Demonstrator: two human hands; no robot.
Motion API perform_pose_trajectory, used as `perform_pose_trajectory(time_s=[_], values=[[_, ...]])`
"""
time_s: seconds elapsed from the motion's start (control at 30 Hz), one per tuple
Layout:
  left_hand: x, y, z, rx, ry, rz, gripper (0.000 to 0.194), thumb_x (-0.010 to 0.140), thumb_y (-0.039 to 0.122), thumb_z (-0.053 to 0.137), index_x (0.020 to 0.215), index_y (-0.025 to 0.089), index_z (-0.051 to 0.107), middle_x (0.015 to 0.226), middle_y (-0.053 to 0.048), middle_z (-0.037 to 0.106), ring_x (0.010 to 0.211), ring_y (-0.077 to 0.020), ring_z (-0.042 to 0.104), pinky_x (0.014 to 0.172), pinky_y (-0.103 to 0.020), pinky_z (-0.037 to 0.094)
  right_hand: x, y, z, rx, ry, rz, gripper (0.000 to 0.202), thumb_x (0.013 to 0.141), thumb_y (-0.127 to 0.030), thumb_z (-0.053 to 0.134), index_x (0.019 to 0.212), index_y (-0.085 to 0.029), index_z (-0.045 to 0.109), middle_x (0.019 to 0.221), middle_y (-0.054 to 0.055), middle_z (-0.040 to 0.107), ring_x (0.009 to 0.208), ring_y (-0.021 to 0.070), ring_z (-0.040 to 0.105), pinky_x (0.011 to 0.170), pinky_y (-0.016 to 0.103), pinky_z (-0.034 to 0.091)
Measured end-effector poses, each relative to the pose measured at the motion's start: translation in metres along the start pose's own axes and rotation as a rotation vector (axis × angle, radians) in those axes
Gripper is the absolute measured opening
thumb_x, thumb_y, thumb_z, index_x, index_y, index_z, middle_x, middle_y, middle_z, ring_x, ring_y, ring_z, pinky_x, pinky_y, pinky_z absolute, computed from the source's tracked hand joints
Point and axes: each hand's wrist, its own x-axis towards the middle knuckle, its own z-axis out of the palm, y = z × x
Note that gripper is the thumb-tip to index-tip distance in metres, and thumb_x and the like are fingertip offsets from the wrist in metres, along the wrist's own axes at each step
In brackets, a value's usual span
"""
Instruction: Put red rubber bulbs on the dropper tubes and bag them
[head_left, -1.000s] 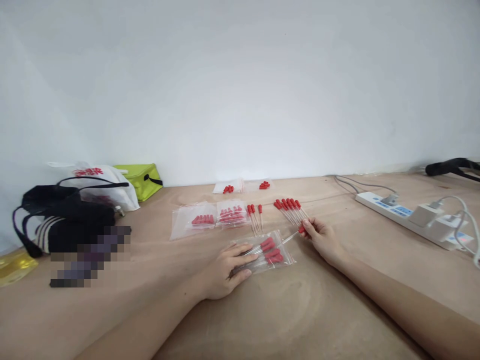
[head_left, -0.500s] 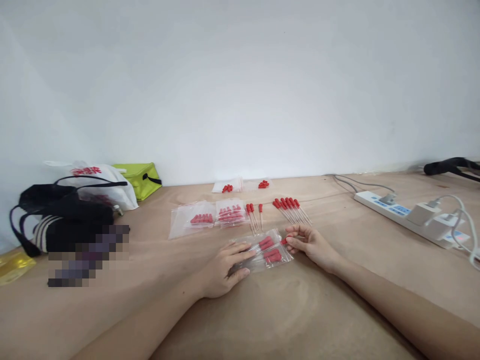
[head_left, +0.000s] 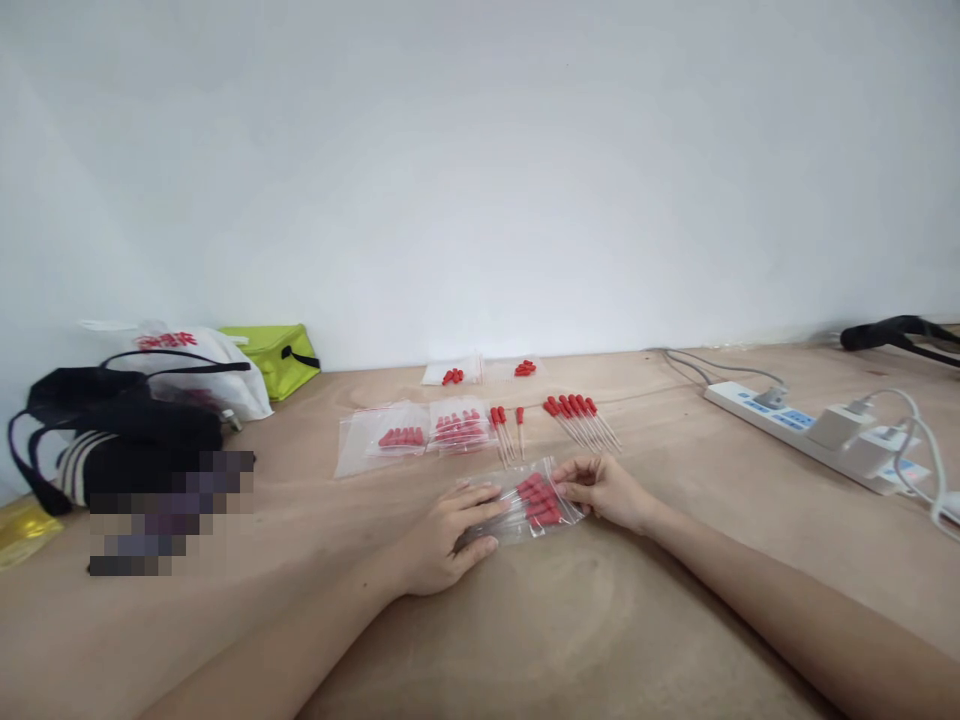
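Observation:
A clear zip bag (head_left: 491,530) lies flat on the table before me, with several glass droppers with red rubber bulbs (head_left: 544,505) side by side in it. My left hand (head_left: 457,530) rests on the bag's left end, fingers stretched over the plastic and thumb apart along its near edge. At the bag's right end, by the mouth, my right hand (head_left: 600,490) has thumb and fingers closed on the bulb end of a dropper, most of which is inside the bag. The fingertips partly hide that bulb.
Loose droppers (head_left: 581,420) lie behind the bag, with filled bags (head_left: 459,430) to their left. Further back are two bags with small red bulbs (head_left: 452,377). A power strip (head_left: 787,420) with cables stands right; a black bag (head_left: 150,450) and a green box bag (head_left: 281,360) stand left.
My right hand has moved left, pushing the dropper deeper into the bag, so the bulbs now form one close row. My left hand has stayed on the bag.

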Motion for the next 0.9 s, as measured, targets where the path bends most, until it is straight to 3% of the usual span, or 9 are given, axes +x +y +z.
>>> perform_pose_trajectory(time_s=[0.07,0.33,0.5,0.53,0.7,0.8,0.9], values=[[0.000,0.000,0.000,-0.004,0.009,0.006,0.041,0.083,0.030,0.044,0.124,0.029,0.041,0.133,-0.003,0.038,0.123,-0.0230,0.032,0.101,-0.045,0.024,0.000,-0.001,0.000,-0.011,0.014,-0.006,0.032,0.052,-0.039,0.071,0.066,-0.015,0.055,0.048,-0.005,0.051,0.036,0.0035,0.039,0.035,0.017,0.030],[0.000,0.002,-0.002,0.006,-0.015,0.001,0.046,0.082,0.031,0.046,0.127,0.027,0.037,0.134,-0.005,0.035,0.123,-0.0231,0.031,0.101,-0.045,0.022,-0.005,-0.007,0.001,-0.044,-0.171,-0.030,0.037,0.064,-0.050,0.057,0.075,-0.015,0.049,0.069,0.000,0.060,0.030,0.0002,0.035,0.028,0.016,0.027],[0.000,0.002,-0.003,0.024,-0.024,0.010,0.046,0.083,0.031,0.044,0.128,0.027,0.035,0.135,-0.005,0.033,0.124,-0.0230,0.029,0.102,-0.046,0.020,-0.002,-0.007,0.006,-0.095,0.174,0.003,0.040,0.062,-0.047,0.061,0.086,-0.018,0.048,0.071,-0.003,0.053,0.033,0.0013,0.036,0.028,0.016,0.026],[0.000,0.001,-0.002,0.018,-0.025,0.019,0.045,0.083,0.031,0.043,0.128,0.027,0.036,0.135,-0.005,0.033,0.124,-0.0231,0.028,0.102,-0.046,0.020,0.000,-0.007,0.006,-0.103,0.194,0.012,0.040,0.062,-0.046,0.062,0.086,-0.018,0.049,0.070,-0.003,0.052,0.035,0.0021,0.038,0.028,0.017,0.027],[-0.001,0.000,0.000,-0.013,-0.023,0.074,0.043,0.084,0.030,0.043,0.127,0.031,0.036,0.134,-0.002,0.035,0.124,-0.0221,0.028,0.103,-0.045,0.020,0.006,-0.002,0.007,-0.105,-0.009,0.002,0.034,0.055,-0.043,0.069,0.061,-0.016,0.049,0.047,-0.007,0.045,0.038,0.0038,0.038,0.033,0.016,0.026],[-0.001,0.000,0.002,-0.045,0.003,0.095,0.042,0.084,0.031,0.044,0.126,0.029,0.038,0.133,-0.002,0.037,0.123,-0.0208,0.032,0.102,-0.041,0.025,0.003,-0.004,0.006,-0.055,-0.083,0.018,0.039,0.058,-0.051,0.064,0.059,-0.017,0.044,0.040,-0.008,0.043,0.033,0.0031,0.034,0.032,0.016,0.024],[0.000,-0.008,0.000,-0.073,0.229,0.086,0.035,0.085,0.029,0.042,0.118,0.025,0.048,0.125,-0.003,0.048,0.118,-0.0188,0.038,0.099,-0.036,0.031,-0.003,-0.011,0.004,0.050,-0.183,-0.006,0.042,0.063,-0.057,0.057,0.065,-0.019,0.039,0.039,-0.009,0.043,0.031,0.0046,0.038,0.030,0.015,0.022]])
